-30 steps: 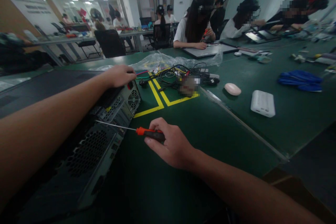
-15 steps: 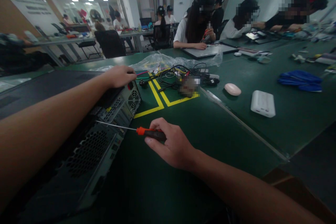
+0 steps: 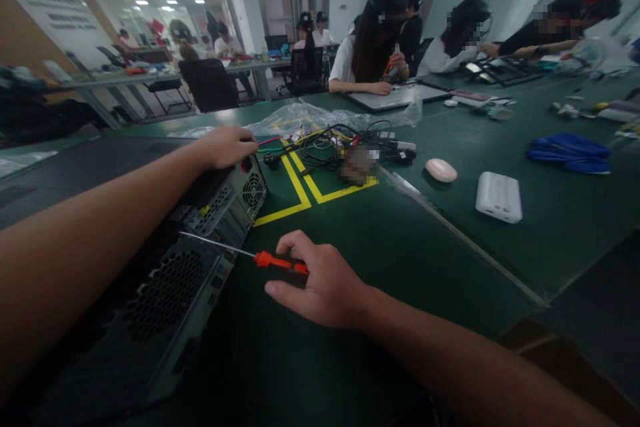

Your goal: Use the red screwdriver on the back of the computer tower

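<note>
A black and grey desktop computer case lies on the green table at the left, its rear panel with vents and ports turned towards the right. My left hand rests over the case's upper far edge, gripping near the corner; some of its fingers are hidden. In my right hand is a screwdriver with an orange and black handle. Its end sits in my palm, while my thumb and index finger stand away from the handle. The thin shaft points left, with its tip at the rear panel; exact contact there cannot be made out.
A tangle of cables lies beyond the case, by yellow tape lines and clear plastic film. Right of it are a pink oval object, a white box-shaped device and a blue bundle. Co-workers sit across the table.
My right thumb and index finger have spread apart from the screwdriver handle, showing more of its orange part. The handle has shifted slightly left and down. My left hand stays on the case.
</note>
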Tool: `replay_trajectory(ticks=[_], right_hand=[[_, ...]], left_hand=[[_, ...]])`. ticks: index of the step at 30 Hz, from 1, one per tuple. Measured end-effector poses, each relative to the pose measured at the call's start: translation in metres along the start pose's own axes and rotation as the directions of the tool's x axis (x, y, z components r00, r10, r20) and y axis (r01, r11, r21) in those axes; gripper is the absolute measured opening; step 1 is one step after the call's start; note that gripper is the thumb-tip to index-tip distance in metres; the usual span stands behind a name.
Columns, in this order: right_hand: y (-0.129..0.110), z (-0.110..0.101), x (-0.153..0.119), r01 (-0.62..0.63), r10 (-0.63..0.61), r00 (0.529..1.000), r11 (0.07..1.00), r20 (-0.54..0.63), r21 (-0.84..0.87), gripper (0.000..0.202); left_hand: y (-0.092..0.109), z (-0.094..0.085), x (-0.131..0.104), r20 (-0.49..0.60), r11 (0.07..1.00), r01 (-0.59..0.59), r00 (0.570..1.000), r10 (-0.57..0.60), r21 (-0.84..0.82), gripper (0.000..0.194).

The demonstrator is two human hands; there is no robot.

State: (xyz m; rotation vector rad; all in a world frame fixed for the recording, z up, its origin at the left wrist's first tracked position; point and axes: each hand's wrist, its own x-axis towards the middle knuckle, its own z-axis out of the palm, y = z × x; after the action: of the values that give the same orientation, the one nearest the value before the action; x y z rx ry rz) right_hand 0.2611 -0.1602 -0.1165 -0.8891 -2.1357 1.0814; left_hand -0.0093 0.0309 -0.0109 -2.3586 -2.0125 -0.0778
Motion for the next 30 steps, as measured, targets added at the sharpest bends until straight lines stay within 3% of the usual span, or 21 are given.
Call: replay_trajectory(ticks=[8, 30], right_hand=[[0.0007, 0.0000, -0.0001, 0.040, -0.040, 0.999, 0.999, -0.012, -0.033, 0.020], [0.0059, 0.0020, 0.0005, 0.070, -0.072, 0.996, 0.996, -0.047, -0.047, 0.018]], left_hand=[[0.0024, -0.0006, -0.0018, -0.008, 1.000, 0.007, 1.000, -0.007, 0.024, 0.064], [0.0017, 0.0007, -0.0015, -0.009, 1.000, 0.000, 1.000, 0.000, 0.012, 0.065]])
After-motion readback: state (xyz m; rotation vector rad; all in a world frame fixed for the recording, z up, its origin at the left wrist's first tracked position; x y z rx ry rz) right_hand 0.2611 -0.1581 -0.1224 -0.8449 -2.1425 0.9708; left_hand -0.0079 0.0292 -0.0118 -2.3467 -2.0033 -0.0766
